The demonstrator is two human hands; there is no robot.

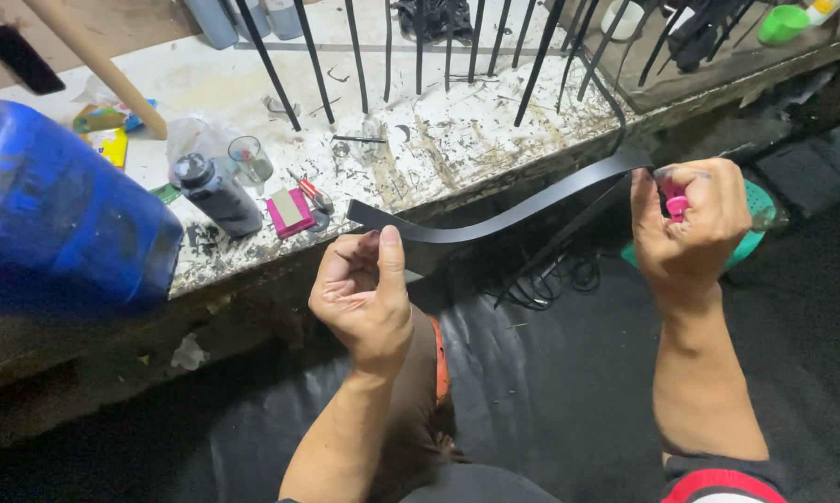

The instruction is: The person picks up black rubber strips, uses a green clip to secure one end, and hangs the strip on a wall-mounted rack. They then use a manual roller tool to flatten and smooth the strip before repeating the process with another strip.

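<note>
A long flat black strip [522, 210] curves between my two hands. My left hand [364, 289] pinches its near end between thumb and fingers, just below the workbench edge. My right hand [690, 224] is closed on a small pink tool [675, 202], pressed against the strip's far part. Beyond that hand the strip runs up toward several black rods [541, 56] standing on the bench.
A paint-spattered white workbench [438, 140] carries a dark bottle [217, 194], a small glass [250, 158], a pink block [291, 212] and a wooden handle [103, 65]. A blue drum [56, 214] stands at left. Black sheet [550, 391] covers the floor; a green object [753, 216] lies behind my right hand.
</note>
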